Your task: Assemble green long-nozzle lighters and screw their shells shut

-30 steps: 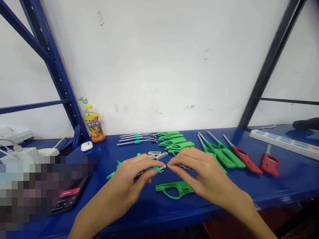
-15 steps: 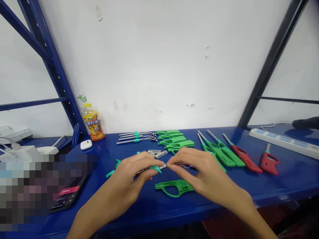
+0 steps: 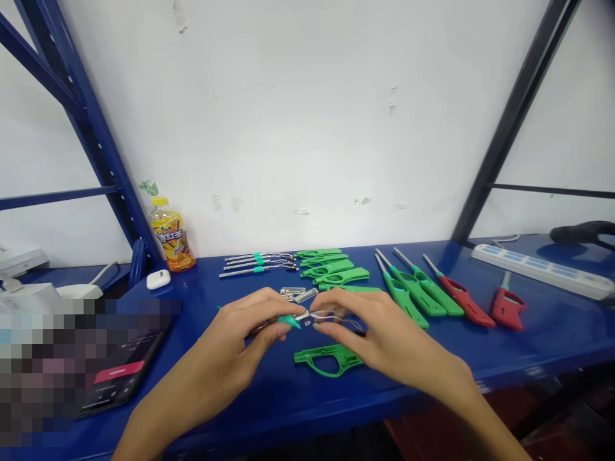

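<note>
Left of centre, my left hand (image 3: pixel 250 339) pinches a thin metal lighter tube with a teal-green plastic collar (image 3: pixel 289 321) between thumb and fingers; most of the tube is hidden. My right hand (image 3: pixel 369 326) is at the tube's wired end, its index fingertip close to it and its thumb apart. Thin wires (image 3: pixel 339 318) run from the tube end through the gap between those fingers. Below, a green lighter handle half (image 3: pixel 331 360) lies with its inside up, partly behind my right hand. Small clear-and-metal parts (image 3: pixel 305 294) lie just behind the hands.
Several wired metal tubes (image 3: pixel 254 271) and green handle halves (image 3: pixel 339 264) lie at the back. Green lighters (image 3: pixel 408 301) and red lighters (image 3: pixel 466 301) sit right, near a white power strip (image 3: pixel 538 269). At left are a drink bottle (image 3: pixel 172 240), a white case (image 3: pixel 158 280) and a phone (image 3: pixel 120 378).
My right thumb and index finger have parted from their pinch at the tube end, and the wires now show between them. My left hand keeps its hold. The view has shifted slightly.
</note>
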The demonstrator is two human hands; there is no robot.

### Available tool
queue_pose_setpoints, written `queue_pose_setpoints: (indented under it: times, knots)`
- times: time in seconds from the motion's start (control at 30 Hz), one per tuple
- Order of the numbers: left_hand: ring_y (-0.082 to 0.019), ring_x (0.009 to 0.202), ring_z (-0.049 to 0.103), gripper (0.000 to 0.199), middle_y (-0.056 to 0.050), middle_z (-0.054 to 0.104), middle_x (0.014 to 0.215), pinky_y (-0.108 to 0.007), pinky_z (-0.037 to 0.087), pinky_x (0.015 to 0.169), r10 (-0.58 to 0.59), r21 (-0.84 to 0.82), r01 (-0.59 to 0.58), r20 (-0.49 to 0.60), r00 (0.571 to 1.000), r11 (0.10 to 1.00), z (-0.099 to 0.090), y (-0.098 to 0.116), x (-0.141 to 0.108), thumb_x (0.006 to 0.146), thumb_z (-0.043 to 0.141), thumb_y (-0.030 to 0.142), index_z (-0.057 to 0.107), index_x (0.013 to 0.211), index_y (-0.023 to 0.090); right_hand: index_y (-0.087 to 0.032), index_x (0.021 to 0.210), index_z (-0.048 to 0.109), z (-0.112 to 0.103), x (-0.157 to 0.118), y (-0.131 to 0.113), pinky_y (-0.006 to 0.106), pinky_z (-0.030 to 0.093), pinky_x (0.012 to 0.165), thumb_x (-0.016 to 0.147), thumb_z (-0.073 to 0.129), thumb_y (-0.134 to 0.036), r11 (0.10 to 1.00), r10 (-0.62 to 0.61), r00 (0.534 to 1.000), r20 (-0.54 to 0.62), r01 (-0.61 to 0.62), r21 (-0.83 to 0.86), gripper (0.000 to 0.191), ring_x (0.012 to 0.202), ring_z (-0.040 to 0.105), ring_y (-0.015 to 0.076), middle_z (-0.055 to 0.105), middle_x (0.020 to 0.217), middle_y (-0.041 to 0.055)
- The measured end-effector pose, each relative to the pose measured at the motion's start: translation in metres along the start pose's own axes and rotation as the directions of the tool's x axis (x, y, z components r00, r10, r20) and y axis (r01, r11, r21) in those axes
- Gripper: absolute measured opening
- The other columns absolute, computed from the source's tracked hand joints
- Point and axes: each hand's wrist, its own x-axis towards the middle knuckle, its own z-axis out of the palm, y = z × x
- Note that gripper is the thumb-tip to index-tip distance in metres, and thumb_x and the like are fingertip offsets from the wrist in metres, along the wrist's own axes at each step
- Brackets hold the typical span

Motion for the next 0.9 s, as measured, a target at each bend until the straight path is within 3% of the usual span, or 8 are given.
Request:
queue_pose_setpoints:
  times: [0.4,0.57,0.9]
  knots:
    - [-0.015,0.104,0.064,0.028,0.003,0.070,0.114,-0.026,0.049,0.091,-0.070,0.014,0.069,0.031,0.997,0.998,0.001,-0.002,0.002,0.108,0.056,0.026,0.071,0.129,0.037,-0.022,0.108,0.079,0.005,0.008,0.005,0.025,0.051,0.082,0.103,0.066,-0.020,0.989,-0.146,0.986,-0.082,0.145,-0.018,0.014,0.089,0.073,0.0144,0.081,0.100,-0.0011]
    - [-0.016,0.101,0.066,0.029,0.001,0.070,0.114,-0.027,0.051,0.088,-0.076,-0.035,0.078,0.038,0.996,0.996,0.001,-0.002,0.003,0.109,0.053,0.027,0.070,0.131,0.036,-0.020,0.104,0.079,0.008,0.011,0.005,0.027,0.052,0.082,0.101,0.068,-0.018,0.989,-0.147,0.980,-0.137,0.149,0.004,0.012,0.089,0.072,0.0159,0.080,0.097,0.0011]
    - [-0.017,0.102,0.065,0.025,0.001,0.072,0.113,-0.030,0.049,0.088,-0.070,-0.024,0.070,0.009,0.997,0.997,0.006,-0.005,0.004,0.107,0.058,0.025,0.074,0.124,0.034,-0.024,0.101,0.079,0.007,0.010,0.007,0.026,0.050,0.078,0.100,0.070,-0.020,0.995,-0.089,0.987,-0.135,0.095,0.040,0.010,0.085,0.071,0.0134,0.079,0.093,-0.0033]
